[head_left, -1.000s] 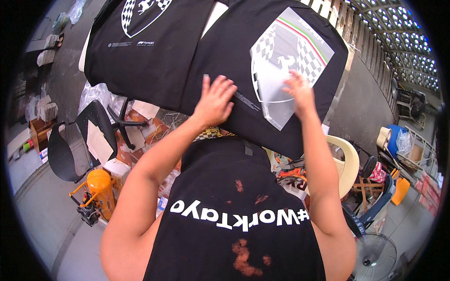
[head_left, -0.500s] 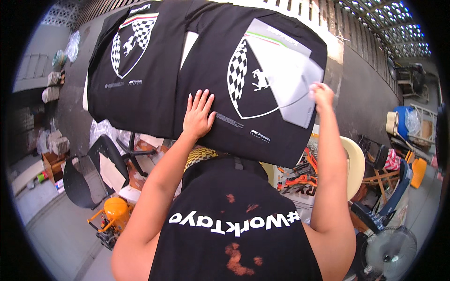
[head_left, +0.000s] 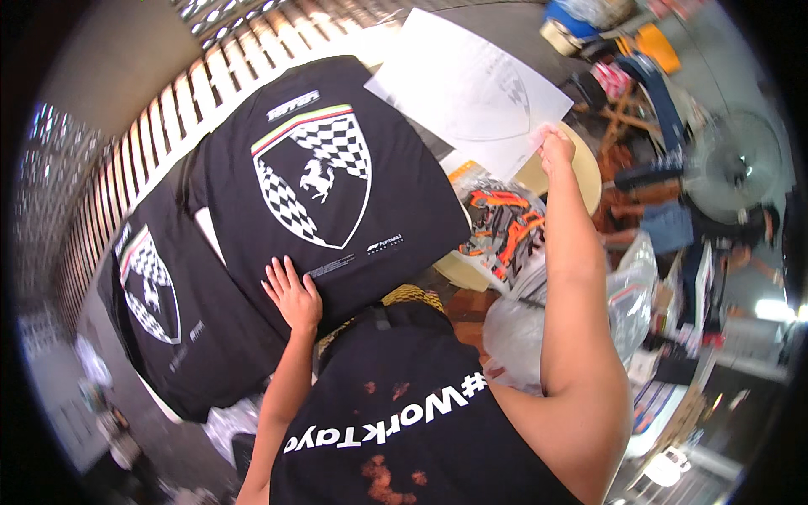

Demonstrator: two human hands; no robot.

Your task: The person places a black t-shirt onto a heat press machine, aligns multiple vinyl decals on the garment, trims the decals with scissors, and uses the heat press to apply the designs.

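Observation:
A black T-shirt (head_left: pixel 396 168) with a checkered shield and horse print lies spread out in front of me. My left hand (head_left: pixel 293 295) rests on its lower left part, fingers spread, palm down. Out to the right, my right hand (head_left: pixel 555 151) pinches the near corner of a translucent white transfer film (head_left: pixel 471 84). A faint outline of the shield shows on the film, which is off the shirt, partly over a cream round seat. A second black T-shirt (head_left: pixel 198 328) with the same print lies to the left.
Below the film, a clear plastic-wrapped pack with orange and black graphics (head_left: pixel 505 223) lies beside the cream seat (head_left: pixel 581 172). A standing fan (head_left: pixel 741 168) is at the right. Slatted boards (head_left: pixel 160 126) run along the far left. Clear plastic bags (head_left: pixel 522 332) sit near my right arm.
The film, partly over the print before, has come fully off the shirt and moved right in my right hand. My view has turned right. My left hand stays on the shirt.

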